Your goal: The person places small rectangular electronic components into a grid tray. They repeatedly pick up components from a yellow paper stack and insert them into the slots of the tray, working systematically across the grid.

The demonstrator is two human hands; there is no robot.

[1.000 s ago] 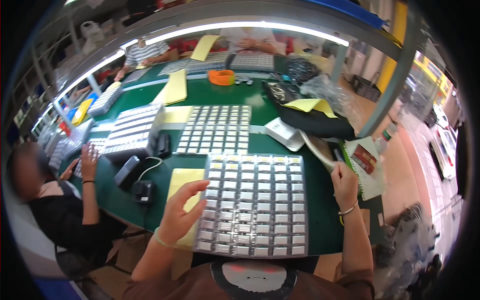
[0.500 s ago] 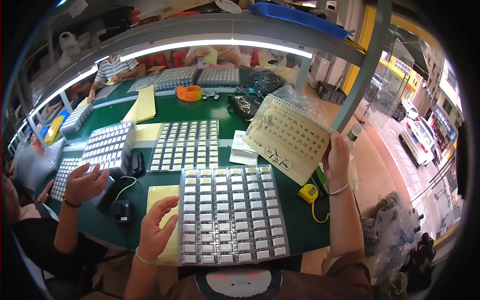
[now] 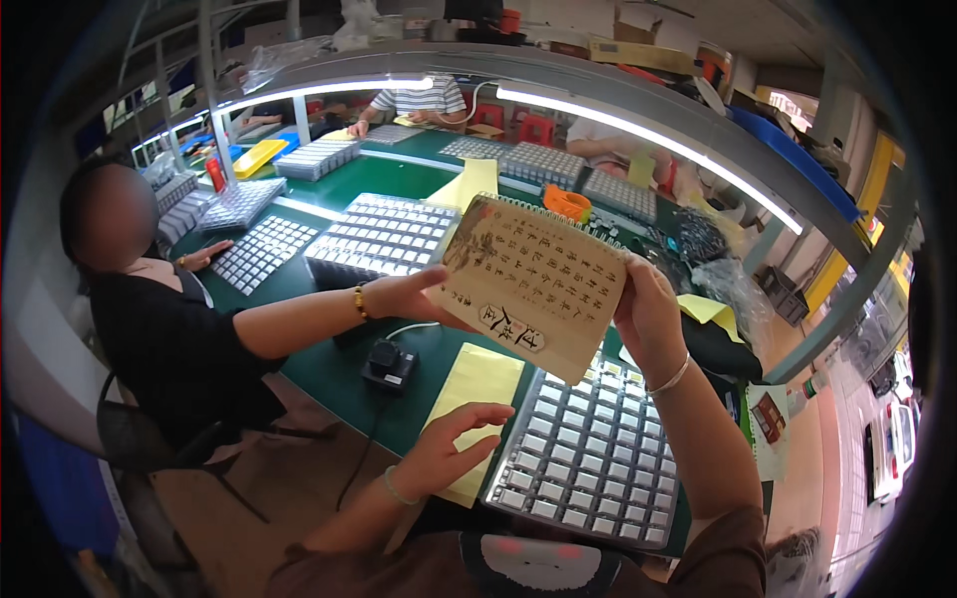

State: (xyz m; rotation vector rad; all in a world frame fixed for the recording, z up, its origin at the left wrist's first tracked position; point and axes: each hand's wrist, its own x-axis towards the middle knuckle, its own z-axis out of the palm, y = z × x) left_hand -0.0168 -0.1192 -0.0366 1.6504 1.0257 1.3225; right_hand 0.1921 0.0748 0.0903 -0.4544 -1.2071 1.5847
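A spiral-bound notebook [image 3: 538,284] with a beige cover and dark lettering is raised above the table. My right hand [image 3: 650,314] grips its right edge, thumb and fingers closed on it. At its left edge is a co-worker's hand [image 3: 419,297], which seems to touch it; the fingers are partly hidden behind the cover. Below, my left hand [image 3: 454,450] holds nothing, its fingers apart, beside a clear plastic tray [image 3: 578,527] filled with rows of small white blocks. The notebook covers the tray's far corner. Yellow paper [image 3: 483,379] lies left of the tray.
A black adapter [image 3: 389,365] with a cable sits left of the yellow paper. Farther off are a stack of filled trays [image 3: 384,234], an orange tape dispenser [image 3: 566,202] and a black bag [image 3: 713,349]. The co-worker [image 3: 164,339] is at the left; a shelf beam with lights spans overhead.
The view has swung left. The notebook has moved from the right side toward the co-worker on the left, whose arm now reaches out to its left edge. My left hand stays empty beside the tray.
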